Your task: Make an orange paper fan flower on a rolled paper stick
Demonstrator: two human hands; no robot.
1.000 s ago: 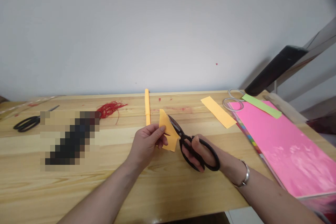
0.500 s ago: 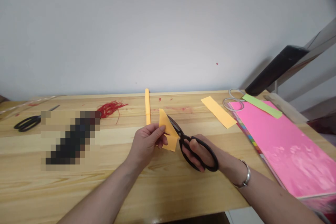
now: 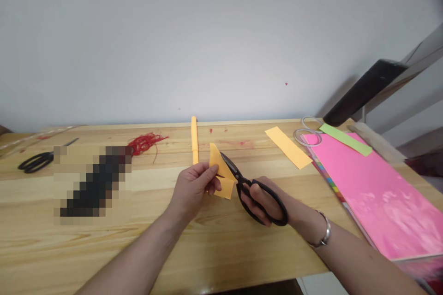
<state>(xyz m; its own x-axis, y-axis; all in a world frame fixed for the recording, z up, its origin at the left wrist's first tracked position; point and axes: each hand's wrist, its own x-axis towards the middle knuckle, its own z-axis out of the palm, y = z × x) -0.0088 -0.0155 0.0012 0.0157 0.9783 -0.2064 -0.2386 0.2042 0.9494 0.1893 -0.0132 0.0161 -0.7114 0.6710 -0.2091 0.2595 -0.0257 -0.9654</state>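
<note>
My left hand (image 3: 193, 190) pinches a folded piece of orange paper (image 3: 220, 174) just above the wooden table (image 3: 104, 249). My right hand (image 3: 266, 200) grips black scissors (image 3: 254, 189) by their handles, fingers through the loops. The blades reach up and left into the orange paper, with the paper between them. An orange rolled paper tube (image 3: 194, 140) lies on the table just behind my left hand.
A pink sheet stack (image 3: 374, 193) lies at the right with a green strip (image 3: 346, 139) and silver scissors (image 3: 306, 131) at its far end. An orange strip (image 3: 288, 147) lies nearby. Red thread (image 3: 147, 142), second black scissors (image 3: 38, 160) and a blurred dark object (image 3: 92, 184) lie at left.
The scissor blades have closed slightly further into the orange paper; both hands stay in place.
</note>
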